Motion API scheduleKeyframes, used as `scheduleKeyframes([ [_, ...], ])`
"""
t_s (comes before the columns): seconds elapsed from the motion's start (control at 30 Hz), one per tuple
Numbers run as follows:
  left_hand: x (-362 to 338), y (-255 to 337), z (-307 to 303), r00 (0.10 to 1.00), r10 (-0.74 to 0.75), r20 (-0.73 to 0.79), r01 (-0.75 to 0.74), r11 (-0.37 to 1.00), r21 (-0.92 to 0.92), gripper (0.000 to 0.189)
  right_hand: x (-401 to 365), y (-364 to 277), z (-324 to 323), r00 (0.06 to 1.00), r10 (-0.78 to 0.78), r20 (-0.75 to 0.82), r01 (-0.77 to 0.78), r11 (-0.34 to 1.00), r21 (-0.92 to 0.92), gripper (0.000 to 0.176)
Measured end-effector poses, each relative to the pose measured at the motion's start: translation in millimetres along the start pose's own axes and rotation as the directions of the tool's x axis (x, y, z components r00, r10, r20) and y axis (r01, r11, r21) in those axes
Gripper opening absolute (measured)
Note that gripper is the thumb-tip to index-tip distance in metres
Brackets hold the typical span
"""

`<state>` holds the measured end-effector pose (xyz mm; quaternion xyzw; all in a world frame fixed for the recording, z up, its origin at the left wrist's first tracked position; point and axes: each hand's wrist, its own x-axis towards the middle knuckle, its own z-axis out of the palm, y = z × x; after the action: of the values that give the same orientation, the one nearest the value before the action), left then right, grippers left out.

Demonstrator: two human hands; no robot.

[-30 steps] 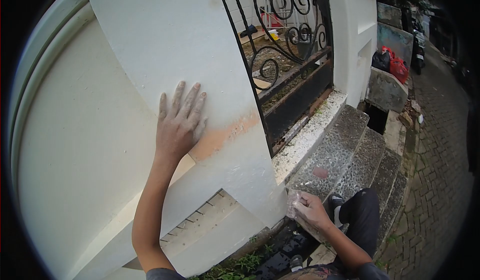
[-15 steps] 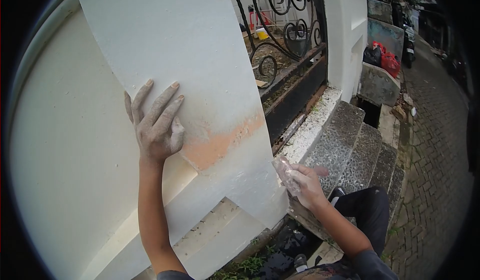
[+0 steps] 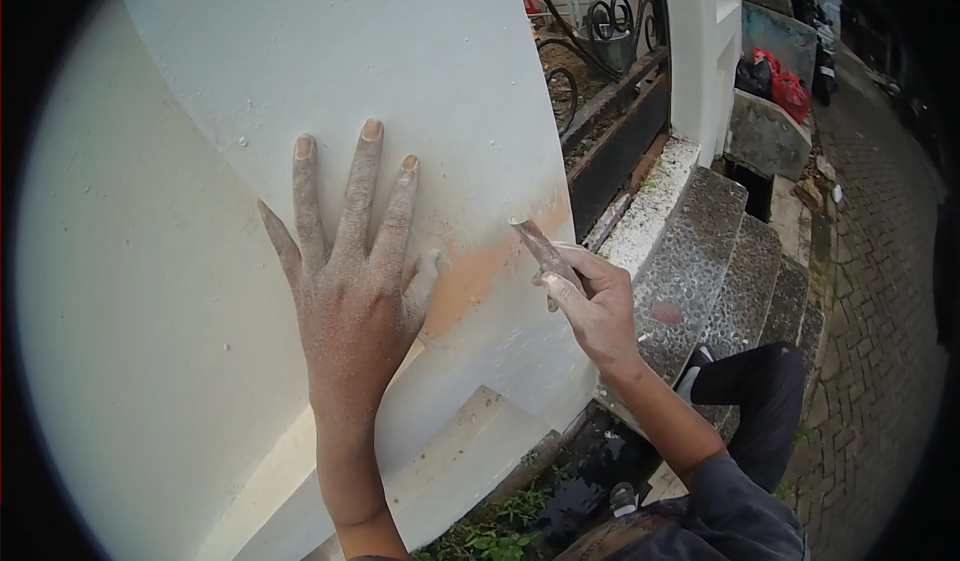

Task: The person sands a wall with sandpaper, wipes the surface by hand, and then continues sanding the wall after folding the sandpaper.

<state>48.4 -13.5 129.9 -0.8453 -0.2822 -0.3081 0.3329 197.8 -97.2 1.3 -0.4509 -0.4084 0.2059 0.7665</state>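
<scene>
My left hand [image 3: 355, 291], coated in white dust, lies flat on the white wall [image 3: 390, 51] with its fingers spread. Just right of its thumb is a patch of exposed orange-pink surface [image 3: 465, 291] in the white coat. My right hand [image 3: 595, 306] is closed around a dusty, brownish folded piece of sandpaper [image 3: 545, 249]. The far end of the sandpaper points at the wall near the patch's upper right end; whether it touches cannot be made out.
Beyond the wall's edge stands a black iron gate [image 3: 625, 111]. Speckled stone steps [image 3: 690, 251] descend on the right, with a reddish spot on one. A dark ditch [image 3: 590, 471] with plants runs below. Red and black bags [image 3: 788, 96] sit on a concrete block beside the paved lane [image 3: 880, 261].
My right hand has risen from beside the wall's lower edge toward the orange patch, turning the sandpaper to the wall. My left hand stays spread on the wall, and the view has shifted closer.
</scene>
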Motion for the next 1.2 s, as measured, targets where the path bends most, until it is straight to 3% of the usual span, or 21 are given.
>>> scheduleKeyframes([
  [0.03,-0.2,-0.3,0.4,1.000,0.003,0.003,-0.003,1.000,0.004,0.070,6.5,-5.6,8.3,0.997,-0.057,-0.050,0.054,0.996,-0.067,0.028],
  [0.07,-0.2,-0.8,1.3,1.000,0.008,0.003,-0.008,1.000,0.009,0.070,16.8,2.0,17.1,0.933,-0.341,-0.112,0.328,0.936,-0.126,0.029],
  [0.17,-0.9,-2.5,4.7,0.999,0.024,-0.022,-0.024,1.000,-0.004,0.069,44.3,9.6,26.2,0.728,-0.684,0.045,0.611,0.619,-0.493,0.031],
  [0.2,-1.0,-2.5,5.2,0.999,0.024,-0.025,-0.024,1.000,-0.002,0.069,50.2,14.9,29.3,0.689,-0.714,0.121,0.649,0.534,-0.542,0.038],
  [0.4,-0.8,-1.3,5.1,1.000,0.021,-0.019,-0.021,1.000,0.006,0.069,53.5,20.5,27.3,0.683,-0.696,0.224,0.638,0.418,-0.646,0.048],
  [0.6,-1.8,-2.5,8.5,0.999,0.033,-0.038,-0.034,0.999,-0.020,0.070,48.4,16.2,25.8,0.720,-0.654,0.232,0.606,0.429,-0.670,0.045],
  [0.7,-1.1,-2.9,8.2,0.997,0.051,-0.055,-0.052,0.998,-0.017,0.070,51.0,27.5,33.6,0.727,-0.672,0.141,0.601,0.524,-0.603,0.043],
  [0.8,-0.8,-3.6,8.5,0.996,0.064,-0.061,-0.064,0.998,-0.003,0.069,54.6,27.9,36.6,0.692,-0.704,0.161,0.566,0.389,-0.727,0.041],
  [0.93,-0.7,-4.0,8.4,0.997,0.067,-0.049,-0.067,0.998,0.002,0.070,59.6,26.6,44.0,0.737,-0.664,0.127,0.571,0.511,-0.643,0.039],
  [1.1,-2.0,-6.1,11.3,0.995,0.075,-0.058,-0.075,0.997,-0.004,0.070,8.5,88.7,43.3,0.823,-0.562,0.084,0.472,0.595,-0.651,0.036],
  [1.2,-1.0,-4.5,10.3,0.997,0.061,-0.052,-0.061,0.998,0.001,0.070,39.8,72.3,43.8,0.731,-0.678,0.081,0.571,0.543,-0.615,0.034],
])
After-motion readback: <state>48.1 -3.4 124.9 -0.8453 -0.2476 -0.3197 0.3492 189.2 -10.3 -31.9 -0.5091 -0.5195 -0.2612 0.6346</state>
